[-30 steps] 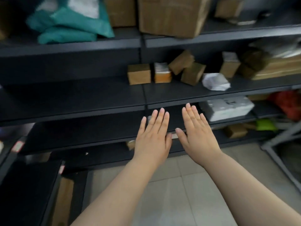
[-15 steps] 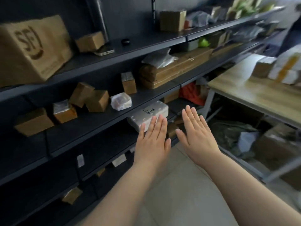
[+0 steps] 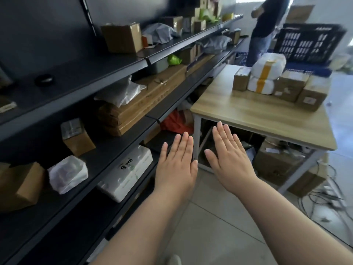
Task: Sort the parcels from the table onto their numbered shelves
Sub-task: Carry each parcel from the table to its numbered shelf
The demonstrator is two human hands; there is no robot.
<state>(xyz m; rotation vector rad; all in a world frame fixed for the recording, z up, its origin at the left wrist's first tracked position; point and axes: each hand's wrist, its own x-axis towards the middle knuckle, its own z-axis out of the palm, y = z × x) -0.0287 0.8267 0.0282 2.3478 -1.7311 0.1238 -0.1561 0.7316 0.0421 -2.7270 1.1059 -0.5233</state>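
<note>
We held left hand (image 3: 175, 167) and right hand (image 3: 229, 161) out flat, fingers straight, gripping nothing, probably free for next pick; parcels (image 3: 290, 85) sat stacked far right on table (image 3: 238, 109), shelves (image 3: 172, 100) along left

Beyond the right hand (image 3: 229, 163), a light wooden table (image 3: 238, 113) is carrying brown cardboard boxes (image 3: 290, 88) and two stacked yellow-taped white plastic bundles (image 3: 277, 64).

Cut off by the top edge — person in dark shirt (image 3: 269, 18); too blurred to read — labels (image 3: 309, 100) on brown cardboard parcels (image 3: 294, 81).
</note>
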